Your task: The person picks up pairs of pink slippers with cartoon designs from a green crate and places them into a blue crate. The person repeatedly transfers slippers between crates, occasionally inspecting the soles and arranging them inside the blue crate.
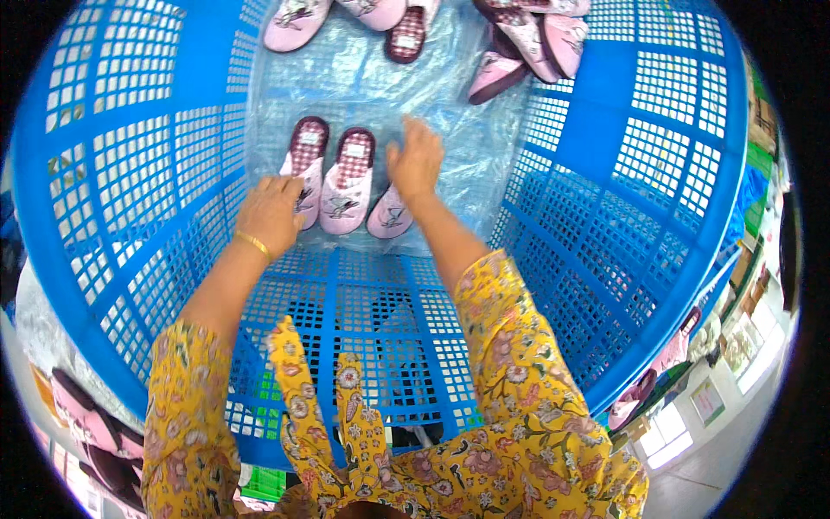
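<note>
Three pink slippers with checked dark-red insoles lie side by side on clear plastic sheeting [346, 86], toes toward me. My left hand [270, 214] rests its fingers on the side of the left slipper [308, 156], partly covering its toe; they lie over it without closing round it. In the middle is a slipper [347, 195] that neither hand touches. Over the right slipper [391, 214] reaches my right hand [417, 160], open, thumb apart from the fingers; it hides that slipper's heel end. Whether it touches the slipper, I cannot tell.
A deep blue plastic basket [588, 138] with perforated walls surrounds both arms. More slippers [373, 13] lie at its far end, with a small pile of slippers [532, 43] at far right. Outside, pink and dark slippers [95, 432] show at lower left.
</note>
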The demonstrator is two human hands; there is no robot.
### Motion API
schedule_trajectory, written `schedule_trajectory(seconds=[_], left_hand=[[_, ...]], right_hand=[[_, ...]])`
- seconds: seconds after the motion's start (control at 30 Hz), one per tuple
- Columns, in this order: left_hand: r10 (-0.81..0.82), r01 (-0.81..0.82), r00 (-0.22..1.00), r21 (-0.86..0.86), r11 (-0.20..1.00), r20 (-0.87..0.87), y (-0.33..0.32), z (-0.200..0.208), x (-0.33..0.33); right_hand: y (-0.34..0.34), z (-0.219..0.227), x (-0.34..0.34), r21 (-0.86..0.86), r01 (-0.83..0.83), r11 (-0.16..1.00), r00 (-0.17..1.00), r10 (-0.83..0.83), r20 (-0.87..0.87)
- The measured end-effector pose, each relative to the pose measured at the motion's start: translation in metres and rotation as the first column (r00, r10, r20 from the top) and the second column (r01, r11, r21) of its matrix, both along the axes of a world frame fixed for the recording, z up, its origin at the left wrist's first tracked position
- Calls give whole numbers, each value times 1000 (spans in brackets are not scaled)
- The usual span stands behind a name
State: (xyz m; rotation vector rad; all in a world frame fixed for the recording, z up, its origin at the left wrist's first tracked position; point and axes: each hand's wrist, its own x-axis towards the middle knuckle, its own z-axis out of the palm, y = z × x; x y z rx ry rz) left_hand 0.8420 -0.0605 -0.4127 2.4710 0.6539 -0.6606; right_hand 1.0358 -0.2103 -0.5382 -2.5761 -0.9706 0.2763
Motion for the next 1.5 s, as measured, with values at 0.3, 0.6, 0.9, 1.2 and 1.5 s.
schedule_trajectory(seconds=[0.3,0.6,0.9,1.2,1.5], left_hand=[[-138,154,973,77,985,-187,-12,-108,32],[-88,91,972,4,996,-217,-15,-122,20],[-255,250,933,-55,967,-253,-32,-129,28],[-101,102,995,51,993,-13,-18,-99,6],[31,-35,997,48,998,76,6,33,-8]], right_hand=[[-11,-31,197,-46,551,833,819,-550,-160],[-55,-55,184,15,684,729,682,-633,-366],[-176,-25,68,-329,793,513,-118,-400,-909],[-132,-4,93,-147,50,988,996,-38,78],[-90,45,92,-142,-241,960,969,245,13]])
